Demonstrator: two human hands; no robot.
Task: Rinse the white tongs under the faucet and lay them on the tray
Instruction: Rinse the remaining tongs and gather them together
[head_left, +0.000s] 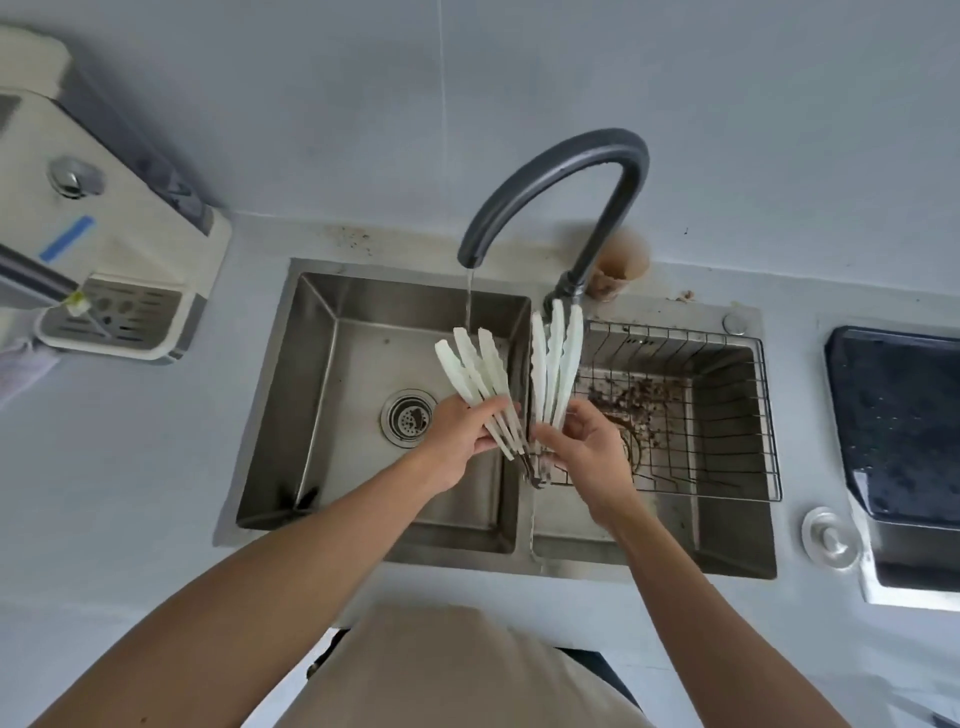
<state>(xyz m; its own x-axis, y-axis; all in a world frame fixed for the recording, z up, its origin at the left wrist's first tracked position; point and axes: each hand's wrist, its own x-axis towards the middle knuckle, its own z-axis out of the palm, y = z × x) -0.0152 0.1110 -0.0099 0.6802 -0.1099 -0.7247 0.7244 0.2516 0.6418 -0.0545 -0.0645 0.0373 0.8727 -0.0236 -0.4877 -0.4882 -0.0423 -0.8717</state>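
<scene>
1. Over the double-bowl stainless steel sink (311, 364): several white plastic tongs with scalloped tips (553, 358), hinged ends down, arms spread into 2 fans.
2. Left fan of arms held in the left hand (460, 441), fingers curled around them low down, tips tilted up and left over the left bowl.
3. Right fan pinched by the right hand (587, 447), thumb and fingers curled around the lower arms, tips standing nearly upright above the divider between the bowls.
4. From the curved dark grey faucet (566, 192) behind the sink, a thin stream of water (470, 301) falling onto the tips of the left fan.
5. In the right bowl, a wire rack basket (727, 415) with brown food scraps (scattered near its left side).
6. Right of the sink, well apart, a dark wet tray (904, 415); nearer the sink, a round metal sink plug (829, 538) on the counter.
7. Left of the sink, a cream-coloured countertop appliance (114, 249).
</scene>
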